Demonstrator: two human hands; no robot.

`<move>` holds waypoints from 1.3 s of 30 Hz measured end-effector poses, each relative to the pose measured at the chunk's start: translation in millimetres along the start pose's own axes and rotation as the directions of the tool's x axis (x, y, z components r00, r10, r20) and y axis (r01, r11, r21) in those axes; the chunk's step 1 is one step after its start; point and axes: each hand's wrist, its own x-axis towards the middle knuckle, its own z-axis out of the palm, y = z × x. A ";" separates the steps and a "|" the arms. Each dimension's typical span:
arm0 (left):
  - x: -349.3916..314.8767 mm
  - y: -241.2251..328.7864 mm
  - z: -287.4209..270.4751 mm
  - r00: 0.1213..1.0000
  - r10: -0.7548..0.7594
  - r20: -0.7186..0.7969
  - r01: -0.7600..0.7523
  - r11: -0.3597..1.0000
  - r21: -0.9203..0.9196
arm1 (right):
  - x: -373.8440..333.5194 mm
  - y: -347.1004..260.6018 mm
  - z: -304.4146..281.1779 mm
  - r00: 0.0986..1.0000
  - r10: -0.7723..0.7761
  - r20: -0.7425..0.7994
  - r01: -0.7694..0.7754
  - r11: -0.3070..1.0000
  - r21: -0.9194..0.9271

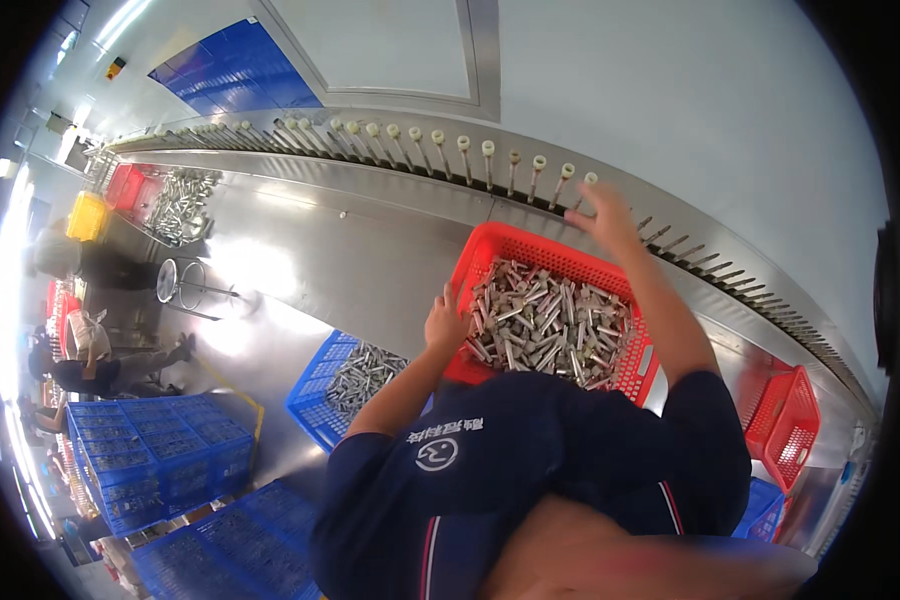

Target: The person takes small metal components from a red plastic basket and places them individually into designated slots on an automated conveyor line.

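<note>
A red plastic basket (498,236) full of short silvery metal tubular parts (550,322) sits in front of me. My left hand (447,322) is at its left side, with fingers curled over the rim. Beyond the basket, my right hand (608,218) reaches to a long row of upright pins, its fingers apart and nothing visible in them. Just by those fingertips stands a pin with a pale ring-shaped top (590,179). Similar pale-topped pins (463,145) continue to the left. On the right are bare dark pins (675,244).
A blue basket of metal parts (310,395) is at my left. Another red basket (796,425) stands at the right. Farther left are a pile of metal parts (182,205), a yellow bin (88,216), stacked blue crates (160,450) and another person (100,372).
</note>
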 end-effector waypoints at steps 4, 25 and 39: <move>0.7 -0.5 -2.2 0.999 0.022 0.026 -0.022 0.999 -0.029 | 59.7 38.7 17.5 0.956 0.254 0.144 -0.249 0.967 -0.055; 6.2 -6.4 7.8 1.000 0.012 -0.014 -0.013 1.000 -0.006 | 62.7 50.2 -32.9 0.829 0.455 0.326 -0.467 0.883 -0.043; 6.2 -2.2 -1.2 1.000 0.003 0.008 -0.002 1.000 -0.025 | 55.2 80.5 27.8 0.989 0.119 0.084 -0.114 0.991 -0.069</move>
